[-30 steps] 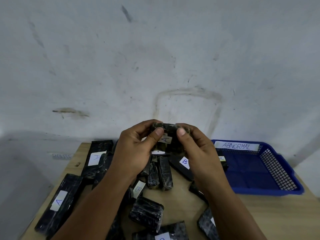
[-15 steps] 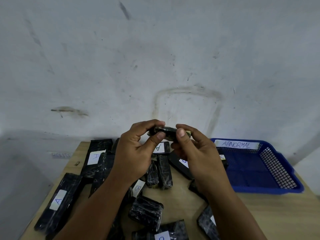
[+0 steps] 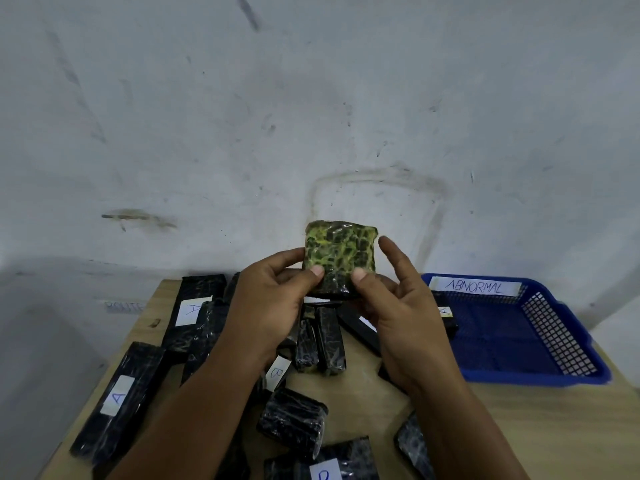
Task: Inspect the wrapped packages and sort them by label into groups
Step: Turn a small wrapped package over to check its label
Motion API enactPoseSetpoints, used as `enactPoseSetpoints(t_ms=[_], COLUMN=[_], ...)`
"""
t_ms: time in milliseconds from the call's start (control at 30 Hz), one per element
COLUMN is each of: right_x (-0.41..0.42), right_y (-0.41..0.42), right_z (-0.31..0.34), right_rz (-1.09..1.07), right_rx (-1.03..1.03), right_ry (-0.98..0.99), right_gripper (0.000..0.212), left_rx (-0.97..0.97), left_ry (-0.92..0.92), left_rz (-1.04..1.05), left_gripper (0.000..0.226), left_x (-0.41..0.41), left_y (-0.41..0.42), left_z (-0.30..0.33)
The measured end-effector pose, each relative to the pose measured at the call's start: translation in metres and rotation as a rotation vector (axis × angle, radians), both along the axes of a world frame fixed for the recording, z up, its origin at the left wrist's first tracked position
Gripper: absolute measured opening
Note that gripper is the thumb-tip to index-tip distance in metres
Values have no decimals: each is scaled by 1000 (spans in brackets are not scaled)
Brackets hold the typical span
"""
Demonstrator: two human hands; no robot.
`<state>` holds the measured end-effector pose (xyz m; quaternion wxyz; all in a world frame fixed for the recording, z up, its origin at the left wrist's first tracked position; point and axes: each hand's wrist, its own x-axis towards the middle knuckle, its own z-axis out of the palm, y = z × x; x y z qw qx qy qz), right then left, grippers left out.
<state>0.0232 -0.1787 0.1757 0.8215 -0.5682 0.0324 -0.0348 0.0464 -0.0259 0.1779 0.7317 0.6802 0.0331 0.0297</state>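
I hold a small square wrapped package [image 3: 340, 258] upright above the table, its yellow-green mottled face toward me, with no label showing on that side. My left hand [image 3: 273, 303] grips its lower left corner, thumb on the front. My right hand [image 3: 398, 310] pinches its lower right corner with the thumb, the index finger raised off the package. Below lie several black wrapped packages: two long ones labelled A [image 3: 117, 398] [image 3: 192, 311] at the left, and one labelled B [image 3: 277, 372] near my left wrist.
A blue mesh basket [image 3: 540, 372] with an ABNORMAL label [image 3: 474, 286] stands at the right on the wooden table [image 3: 554, 431]. More black packages [image 3: 294, 419] lie in the middle and at the front edge. A grey wall rises right behind the table.
The package was turned from edge-on to upright, so its yellow-green face now points at me. Both hands rose slightly, and my right index finger lifted off it.
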Motion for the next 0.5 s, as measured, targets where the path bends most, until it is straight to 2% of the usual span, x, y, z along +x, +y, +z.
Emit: enactPoseSetpoints(t_ms=[67,133,233,333,500], right_x=[1,3,6,6,6], right_y=[1,0,-1,-1,2], right_z=[3,1,-6,-8,-7], right_rz=[1,-16,-8,35,50], right_rx=[26,9,1,-91,-78], right_ry=[18,27,15,15,16], right_gripper=[32,22,20,18,24], left_rx=[21,41,-25,-125,-58], left_ry=[-18,-31,-40,-45,-93], left_rz=[-27,-61,-106,-73,-75], left_gripper=[30,35,35,25,21], left_x=[-1,-1,1,3,3], left_y=[1,1,1,2,6], left_z=[0,0,-1,3,-4])
